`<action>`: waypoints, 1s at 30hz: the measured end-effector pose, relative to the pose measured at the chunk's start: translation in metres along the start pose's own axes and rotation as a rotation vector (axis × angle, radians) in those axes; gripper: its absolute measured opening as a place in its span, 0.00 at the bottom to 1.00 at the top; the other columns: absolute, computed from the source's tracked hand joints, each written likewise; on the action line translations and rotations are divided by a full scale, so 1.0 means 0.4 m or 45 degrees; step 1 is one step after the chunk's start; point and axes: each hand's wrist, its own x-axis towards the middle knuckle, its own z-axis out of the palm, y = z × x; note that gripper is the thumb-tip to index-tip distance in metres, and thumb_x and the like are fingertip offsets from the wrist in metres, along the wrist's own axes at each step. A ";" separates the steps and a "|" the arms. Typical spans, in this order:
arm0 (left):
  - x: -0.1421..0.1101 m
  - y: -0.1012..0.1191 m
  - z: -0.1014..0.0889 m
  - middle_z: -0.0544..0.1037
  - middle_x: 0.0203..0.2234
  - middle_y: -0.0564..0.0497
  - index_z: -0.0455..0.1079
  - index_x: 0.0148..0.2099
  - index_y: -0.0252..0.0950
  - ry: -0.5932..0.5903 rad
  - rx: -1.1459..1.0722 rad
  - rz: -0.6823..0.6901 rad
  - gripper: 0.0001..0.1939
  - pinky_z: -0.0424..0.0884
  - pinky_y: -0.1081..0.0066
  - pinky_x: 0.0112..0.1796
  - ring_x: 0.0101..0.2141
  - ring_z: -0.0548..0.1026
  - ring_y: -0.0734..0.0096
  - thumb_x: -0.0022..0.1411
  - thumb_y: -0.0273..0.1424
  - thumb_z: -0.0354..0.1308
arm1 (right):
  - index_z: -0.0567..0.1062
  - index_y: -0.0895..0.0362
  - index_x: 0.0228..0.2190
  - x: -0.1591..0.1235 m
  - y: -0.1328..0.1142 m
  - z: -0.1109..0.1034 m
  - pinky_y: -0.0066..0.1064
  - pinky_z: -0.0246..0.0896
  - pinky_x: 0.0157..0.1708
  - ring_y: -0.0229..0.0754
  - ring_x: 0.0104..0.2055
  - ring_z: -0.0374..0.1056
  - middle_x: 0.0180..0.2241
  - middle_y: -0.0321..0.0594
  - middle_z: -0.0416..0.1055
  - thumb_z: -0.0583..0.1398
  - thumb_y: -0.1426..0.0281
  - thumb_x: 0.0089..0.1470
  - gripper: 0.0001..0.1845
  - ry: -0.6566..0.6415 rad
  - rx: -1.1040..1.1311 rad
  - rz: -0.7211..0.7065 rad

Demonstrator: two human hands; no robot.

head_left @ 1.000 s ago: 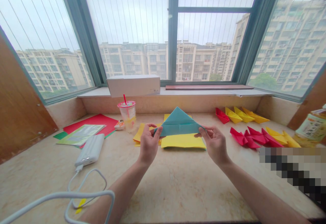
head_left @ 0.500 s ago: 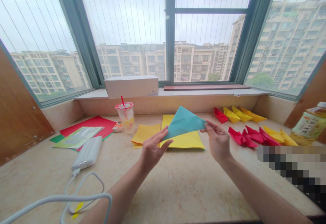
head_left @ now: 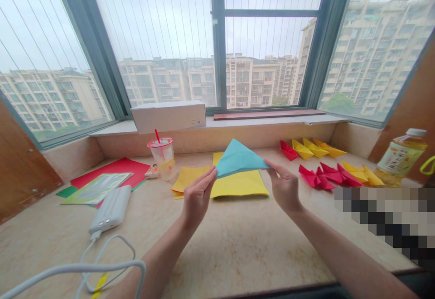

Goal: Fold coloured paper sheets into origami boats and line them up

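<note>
- Blue paper (head_left: 238, 159), folded into a triangle, is in front of you above the table (head_left: 234, 249), its peak pointing up and away from you.
- Your left hand (head_left: 197, 197) has its fingers closed on the paper's left corner.
- Your right hand (head_left: 286, 190) grips the right corner between its fingers, so the long edge spans your two hands.
- Yellow sheets (head_left: 239, 186) lie flat just behind and below the blue paper, partly covered by it in your view.
- Orange-yellow paper (head_left: 190, 179) lies just left of them, near your left hand.
- Further left you have a clear cup (head_left: 165, 166) with a red straw (head_left: 157, 136), and a small packet (head_left: 152, 172) beside it.
- Past those, a red sheet (head_left: 112, 170), a green sheet (head_left: 68, 191) and a pale green sleeve (head_left: 97, 189) overlap, with a white power bank (head_left: 112, 210) at the sleeve's near end and its cable (head_left: 64, 269) curling towards you.
- To your right, red and yellow folded boats (head_left: 304, 150) form a back row; more folded shapes (head_left: 335, 173) in those colours lie nearer you.
- At far right stands a bottle (head_left: 398, 156) with a white cap.
- A white box (head_left: 168, 117) sits on the window ledge (head_left: 331, 120).
</note>
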 end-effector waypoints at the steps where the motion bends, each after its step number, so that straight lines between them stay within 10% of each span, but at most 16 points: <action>1: -0.003 0.003 0.004 0.79 0.48 0.47 0.76 0.51 0.39 -0.013 0.017 -0.012 0.14 0.77 0.65 0.48 0.45 0.80 0.61 0.65 0.27 0.57 | 0.80 0.54 0.44 0.002 0.001 -0.005 0.44 0.70 0.48 0.49 0.45 0.76 0.41 0.44 0.81 0.60 0.66 0.59 0.13 0.017 -0.046 -0.075; 7: -0.029 0.027 0.045 0.79 0.48 0.45 0.72 0.57 0.37 -0.068 -0.057 -0.342 0.18 0.76 0.62 0.47 0.45 0.80 0.56 0.65 0.31 0.57 | 0.79 0.51 0.47 -0.018 -0.025 0.000 0.42 0.69 0.48 0.47 0.46 0.76 0.46 0.43 0.78 0.60 0.76 0.59 0.16 -0.077 -0.280 -0.625; 14: -0.035 0.085 0.086 0.79 0.50 0.46 0.75 0.54 0.37 -0.222 -0.805 -0.683 0.19 0.69 0.61 0.55 0.50 0.76 0.56 0.62 0.35 0.62 | 0.69 0.53 0.57 -0.077 -0.080 0.060 0.44 0.62 0.55 0.46 0.56 0.70 0.52 0.44 0.75 0.59 0.78 0.60 0.24 -0.428 -0.408 -0.938; 21: -0.027 0.101 0.085 0.79 0.50 0.43 0.73 0.54 0.36 -0.160 -1.152 -0.848 0.20 0.68 0.62 0.55 0.51 0.75 0.58 0.61 0.37 0.63 | 0.51 0.63 0.66 -0.106 -0.093 0.084 0.54 0.49 0.64 0.52 0.70 0.44 0.66 0.54 0.51 0.53 0.74 0.62 0.34 -0.735 -0.411 -0.839; 25: -0.021 0.087 0.082 0.80 0.46 0.42 0.75 0.50 0.34 -0.144 -1.124 -0.925 0.19 0.66 0.61 0.55 0.49 0.76 0.57 0.57 0.35 0.65 | 0.52 0.58 0.66 -0.104 -0.086 0.078 0.51 0.48 0.65 0.48 0.69 0.46 0.67 0.49 0.51 0.49 0.76 0.63 0.31 -0.830 -0.249 -0.714; 30: -0.015 0.074 0.075 0.80 0.46 0.43 0.74 0.48 0.34 -0.114 -1.094 -1.030 0.18 0.69 0.59 0.53 0.48 0.76 0.57 0.57 0.37 0.65 | 0.64 0.53 0.60 -0.071 -0.060 0.070 0.49 0.54 0.62 0.49 0.65 0.57 0.63 0.47 0.61 0.52 0.68 0.65 0.23 -0.461 -0.086 -0.318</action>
